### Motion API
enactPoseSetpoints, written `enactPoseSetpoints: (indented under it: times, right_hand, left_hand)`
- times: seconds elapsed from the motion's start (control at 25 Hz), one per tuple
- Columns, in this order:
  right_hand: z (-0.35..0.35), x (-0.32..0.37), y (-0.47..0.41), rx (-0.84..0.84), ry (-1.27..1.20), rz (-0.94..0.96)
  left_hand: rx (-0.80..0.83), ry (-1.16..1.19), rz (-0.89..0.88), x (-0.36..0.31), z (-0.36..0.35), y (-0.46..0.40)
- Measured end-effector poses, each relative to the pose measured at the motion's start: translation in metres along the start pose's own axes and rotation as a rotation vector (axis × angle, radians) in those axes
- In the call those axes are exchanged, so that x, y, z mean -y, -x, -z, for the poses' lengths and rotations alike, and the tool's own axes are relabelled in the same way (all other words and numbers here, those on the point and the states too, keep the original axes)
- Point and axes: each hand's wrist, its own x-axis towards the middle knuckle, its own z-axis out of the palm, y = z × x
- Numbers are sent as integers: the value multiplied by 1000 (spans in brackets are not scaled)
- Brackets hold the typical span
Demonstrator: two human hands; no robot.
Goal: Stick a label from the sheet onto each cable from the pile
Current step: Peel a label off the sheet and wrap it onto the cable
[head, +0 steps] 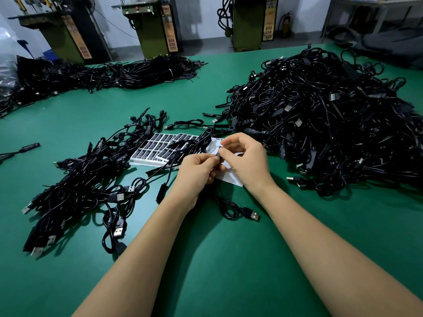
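Left hand (196, 172) and right hand (245, 156) both pinch label (219, 154), long axis upright, at cable (231, 205) | sheet (160, 149) just beyond | pile (332, 120) far right

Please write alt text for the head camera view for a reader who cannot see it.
Two bare hands meet over a green table: the left hand and right hand pinch a small black label between them. A label sheet lies just beyond, a big cable pile to the right and a smaller cable heap to the left.
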Motion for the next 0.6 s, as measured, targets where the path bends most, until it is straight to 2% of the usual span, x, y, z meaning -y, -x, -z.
enactPoseSetpoints:
  times: [0.4,0.6]
  right_hand:
    - [-8,-5,3,-84,192,168]
    - [-9,-6,3,-89,208,167]
  left_hand:
    - [-20,9,-23,3,0,0]
    - [-21,-24,-34,3,0,1]
